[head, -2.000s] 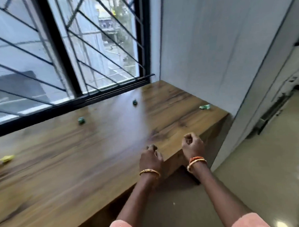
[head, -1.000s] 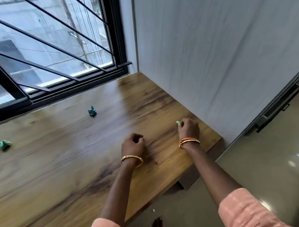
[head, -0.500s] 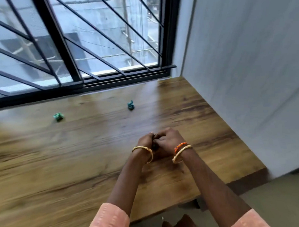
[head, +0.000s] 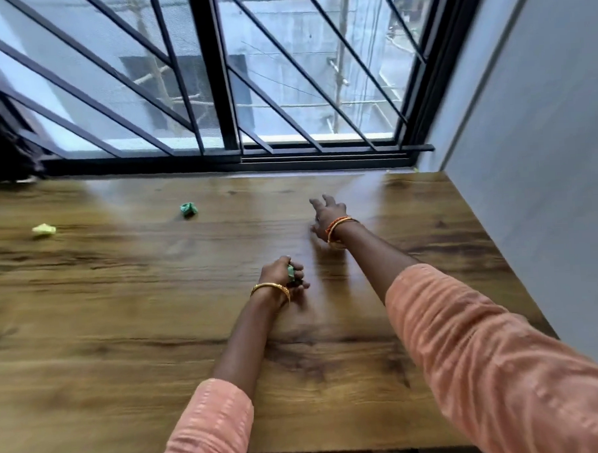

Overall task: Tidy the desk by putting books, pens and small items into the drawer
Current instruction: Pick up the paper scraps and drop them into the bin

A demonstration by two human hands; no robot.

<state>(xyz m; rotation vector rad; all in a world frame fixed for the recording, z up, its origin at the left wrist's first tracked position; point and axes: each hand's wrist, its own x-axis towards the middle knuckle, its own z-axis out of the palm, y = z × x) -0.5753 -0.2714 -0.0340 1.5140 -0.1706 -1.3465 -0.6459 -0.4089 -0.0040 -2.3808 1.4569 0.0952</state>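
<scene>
Left hand [head: 282, 274]: fingers curled round a small green crumpled wad [head: 290, 272], knuckles resting on the desk [head: 122, 302]. Only a sliver of green shows between the fingers; something dark sits lower in the same fist, identity unclear.

Right hand [head: 328, 215]: beyond and to the right of the left fist, arm stretched toward the window [head: 215, 76], fingers spread and loose, holding nothing.

Key relation: next loose item is a green crumpled ball [head: 188, 209], lying well to the left of the right hand's fingertips and forward-left of the left fist. No long axis, roughly round, so approach angle is free. Judgement: the empty right hand is the one free to take it, by sweeping left.

Farther left again, well apart: a yellow-green crumpled scrap [head: 44, 229].

Materials: scraps look like light, crushed paper or foil, faceted, easily pinched. Desk is smooth wood-grain laminate, slightly glossy. Drawer not visible.
</scene>
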